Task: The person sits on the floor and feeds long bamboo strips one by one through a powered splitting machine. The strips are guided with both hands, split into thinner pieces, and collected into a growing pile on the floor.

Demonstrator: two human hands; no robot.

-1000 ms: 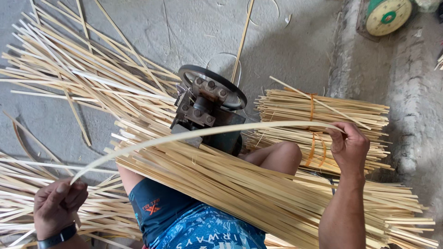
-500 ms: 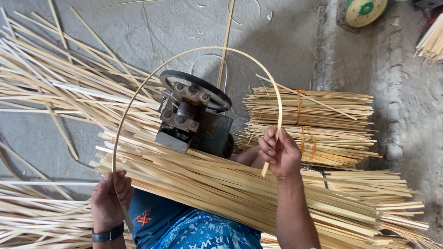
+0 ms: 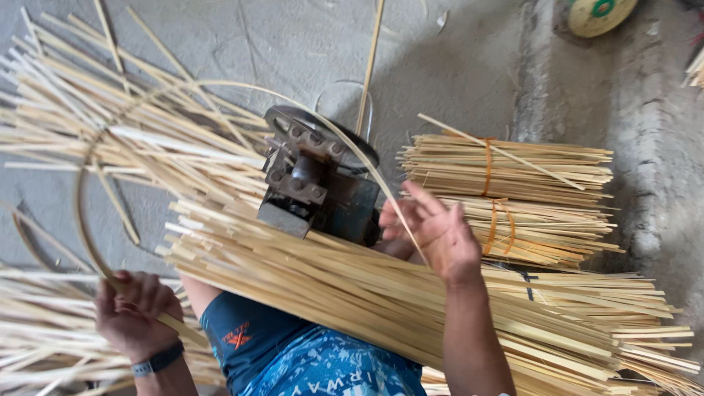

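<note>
A long thin bamboo strip [image 3: 220, 84] is bent into a wide arc over the pile. My left hand [image 3: 136, 312], with a dark wristband, grips its lower end at the bottom left. My right hand [image 3: 440, 235] holds the other end at the centre right, its fingers partly spread, with the strip running across them. The arc passes over a dark metal machine with a round wheel [image 3: 315, 183], which stands just in front of my knees. A thick sheaf of bamboo strips [image 3: 352, 286] lies across my lap, below both hands.
Two bundles of strips tied with orange bands [image 3: 528, 191] lie to the right of the machine. Loose strips [image 3: 88, 125] are scattered over the concrete floor at the left. A round green-and-cream spool [image 3: 598, 11] sits at the top right by a rough ledge.
The strip has gone from nearly straight to a broad hoop. My hands have drawn closer together, and the arc has swung to the left. My right hand's fingers have spread.
</note>
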